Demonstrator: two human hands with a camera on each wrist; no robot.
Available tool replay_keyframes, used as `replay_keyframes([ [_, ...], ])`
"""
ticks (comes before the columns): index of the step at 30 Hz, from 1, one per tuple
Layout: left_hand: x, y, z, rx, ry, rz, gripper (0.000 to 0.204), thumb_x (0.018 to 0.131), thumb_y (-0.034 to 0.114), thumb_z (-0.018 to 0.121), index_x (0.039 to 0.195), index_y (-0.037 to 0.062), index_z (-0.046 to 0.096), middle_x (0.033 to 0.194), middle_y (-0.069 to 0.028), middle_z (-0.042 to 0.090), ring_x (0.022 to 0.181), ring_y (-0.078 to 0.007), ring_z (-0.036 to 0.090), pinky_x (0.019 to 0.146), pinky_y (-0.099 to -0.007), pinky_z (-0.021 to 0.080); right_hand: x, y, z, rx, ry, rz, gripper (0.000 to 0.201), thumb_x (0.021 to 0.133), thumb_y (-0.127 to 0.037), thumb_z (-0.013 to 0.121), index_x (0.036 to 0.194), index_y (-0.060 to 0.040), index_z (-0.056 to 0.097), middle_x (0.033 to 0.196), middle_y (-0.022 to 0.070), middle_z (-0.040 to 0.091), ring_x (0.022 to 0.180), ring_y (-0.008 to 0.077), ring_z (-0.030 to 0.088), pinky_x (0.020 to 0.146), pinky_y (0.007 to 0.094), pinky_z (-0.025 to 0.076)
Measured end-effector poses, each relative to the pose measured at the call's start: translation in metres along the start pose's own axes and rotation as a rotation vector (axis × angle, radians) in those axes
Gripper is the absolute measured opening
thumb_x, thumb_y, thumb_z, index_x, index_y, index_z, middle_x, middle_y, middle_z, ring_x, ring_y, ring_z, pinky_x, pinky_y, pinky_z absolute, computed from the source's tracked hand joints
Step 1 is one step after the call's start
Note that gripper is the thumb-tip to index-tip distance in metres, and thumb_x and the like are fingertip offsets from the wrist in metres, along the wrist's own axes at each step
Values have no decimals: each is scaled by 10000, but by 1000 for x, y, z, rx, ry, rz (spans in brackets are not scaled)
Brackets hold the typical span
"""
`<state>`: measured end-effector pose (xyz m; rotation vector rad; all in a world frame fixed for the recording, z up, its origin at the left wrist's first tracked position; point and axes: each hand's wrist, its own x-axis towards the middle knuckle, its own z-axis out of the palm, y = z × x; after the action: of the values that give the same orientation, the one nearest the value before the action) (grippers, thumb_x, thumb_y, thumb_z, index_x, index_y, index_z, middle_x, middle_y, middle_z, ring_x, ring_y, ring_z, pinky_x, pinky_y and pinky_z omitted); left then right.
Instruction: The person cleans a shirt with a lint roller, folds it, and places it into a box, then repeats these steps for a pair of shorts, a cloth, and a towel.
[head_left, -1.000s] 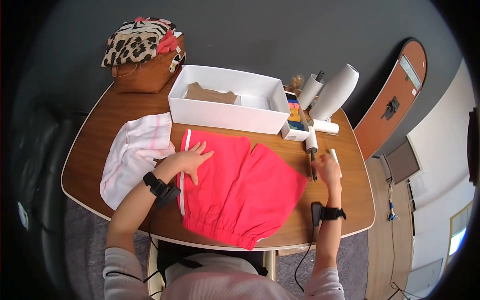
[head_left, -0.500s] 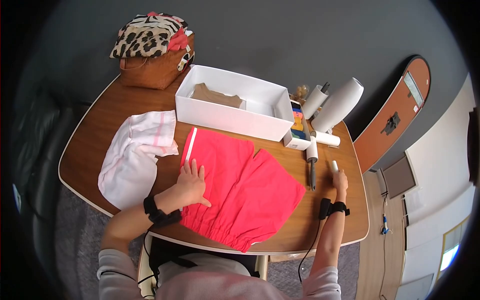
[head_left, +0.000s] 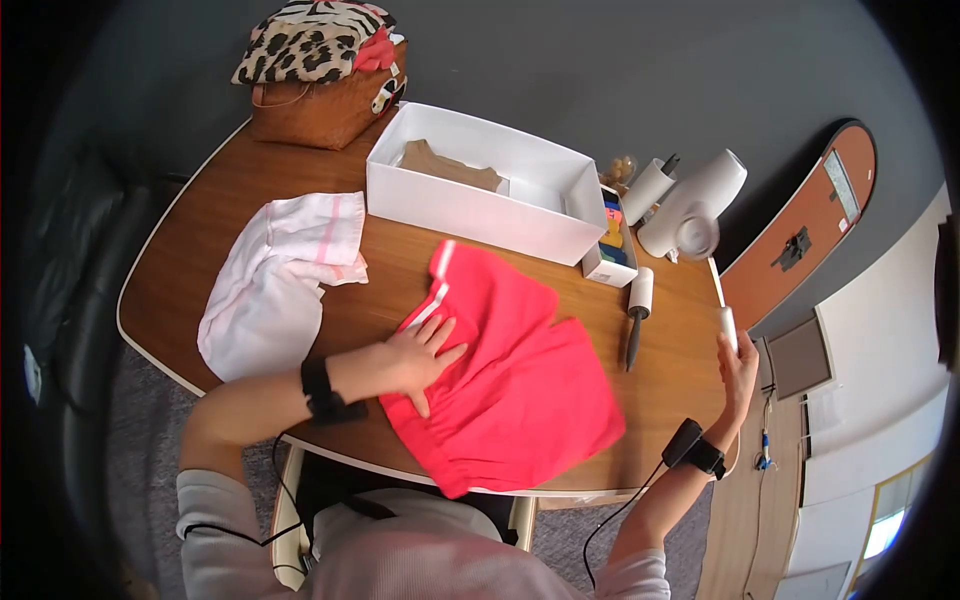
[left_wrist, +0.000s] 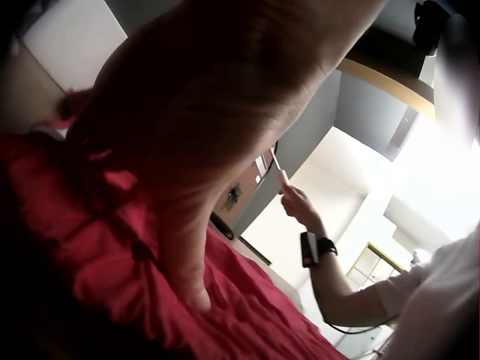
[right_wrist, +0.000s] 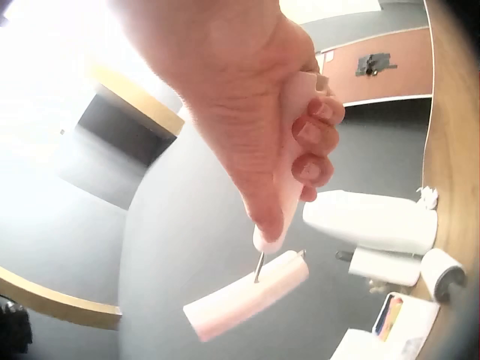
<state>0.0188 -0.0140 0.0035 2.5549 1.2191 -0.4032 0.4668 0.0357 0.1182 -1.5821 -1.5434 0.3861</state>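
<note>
Bright red shorts (head_left: 520, 390) with a gathered waistband and a white side stripe lie on the wooden table. My left hand (head_left: 420, 365) rests on them near the stripe, fingers spread; in the left wrist view its thumb (left_wrist: 184, 262) presses into the rumpled cloth. Raised at the table's right side, my right hand (head_left: 738, 375) grips the white handle of a lint roller (right_wrist: 247, 296). Its fingers curl round that handle, and the white roll points away from me, overlapping the tall white vase-like object (head_left: 720, 185) in the head view.
Another lint roller (head_left: 640, 295) with a dark handle lies right of the shorts. Behind them stand a white box (head_left: 490, 220) holding a brown garment, and a small box (head_left: 610, 270) of colourful folded items. A white-and-pink cloth (head_left: 265, 300) lies left; a brown basket (head_left: 320, 115) heaped with clothes stands behind.
My right hand has taken the white-handled lint roller from the table and lifted it to the right. The left hand still lies on the shorts, whose striped edge has shifted right and creased.
</note>
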Motion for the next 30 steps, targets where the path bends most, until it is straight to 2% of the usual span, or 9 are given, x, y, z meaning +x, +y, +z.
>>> replay_keyframes([
  [5, 13, -42, -42, 125, -116, 176, 1057, 452, 276, 808, 1353, 217, 258, 1423, -201, 59, 1322, -345, 18, 1055, -458, 147, -13, -33, 32, -199, -238, -292, 214, 690, -162, 717, 764, -2, 596, 550, 7, 479, 517, 70, 413, 469, 237, 347],
  [7, 11, -54, -37, 256, 69, 39, 943, 514, 205, 772, 1328, 138, 301, 1404, -233, 104, 1312, -358, 77, 1047, -450, 178, -21, -50, 51, -306, -265, -313, 241, 630, -201, 751, 787, -56, 640, 596, 76, 595, 531, 162, 575, 521, 268, 433],
  [11, 13, -68, -8, 284, 366, -382, 730, 637, 127, 692, 1253, -49, 344, 1352, -305, 177, 1274, -394, 195, 1016, -427, 260, -31, -72, 83, -427, -333, -408, 244, 612, -241, 749, 760, -74, 650, 598, 79, 596, 546, 182, 581, 540, 271, 441],
  [12, 9, -70, -12, -27, 180, -397, 808, 648, 246, 710, 1227, -144, 304, 1333, -348, 164, 1250, -428, 225, 1004, -413, 285, -32, -76, 90, -431, -368, -415, 270, 614, -291, 744, 760, -83, 651, 593, 82, 596, 556, 208, 588, 544, 290, 450],
  [16, -13, -50, -4, -20, 76, -442, 1103, 561, 517, 727, 1293, -117, 201, 1370, -324, 72, 1253, -479, 160, 1000, -478, 266, -34, -82, 120, -483, -436, -463, 305, 610, -342, 741, 750, -85, 653, 583, 89, 593, 561, 243, 587, 547, 317, 457],
  [21, -14, -50, 0, -43, 106, -318, 1175, 509, 550, 728, 1319, -86, 161, 1373, -322, 43, 1266, -475, 101, 1031, -440, 220, -33, -98, 149, -422, -492, -568, 285, 611, -305, 744, 757, -77, 656, 614, 106, 595, 567, 252, 582, 551, 326, 460],
  [24, -10, -55, 1, -34, 189, -250, 1253, 430, 553, 761, 1318, -90, 155, 1377, -315, 33, 1270, -469, 93, 1030, -416, 235, -24, -100, 155, -281, -611, -552, 282, 622, -237, 739, 808, -50, 641, 666, 84, 626, 579, 218, 602, 525, 301, 455],
  [27, -6, -55, -6, -79, 143, -273, 1258, 422, 545, 768, 1317, -91, 155, 1378, -313, 34, 1277, -456, 86, 1014, -418, 270, -9, -115, 130, 59, -791, -161, 277, 670, -163, 705, 890, -25, 609, 797, 75, 641, 629, 173, 613, 536, 260, 457],
  [30, 2, -54, -7, -88, 168, -279, 1271, 410, 540, 776, 1320, -86, 148, 1387, -295, 21, 1284, -442, 81, 978, -430, 327, -1, -125, 127, 594, -742, -221, 270, 744, -135, 640, 978, -20, 569, 875, 96, 603, 745, 151, 593, 636, 247, 463],
])
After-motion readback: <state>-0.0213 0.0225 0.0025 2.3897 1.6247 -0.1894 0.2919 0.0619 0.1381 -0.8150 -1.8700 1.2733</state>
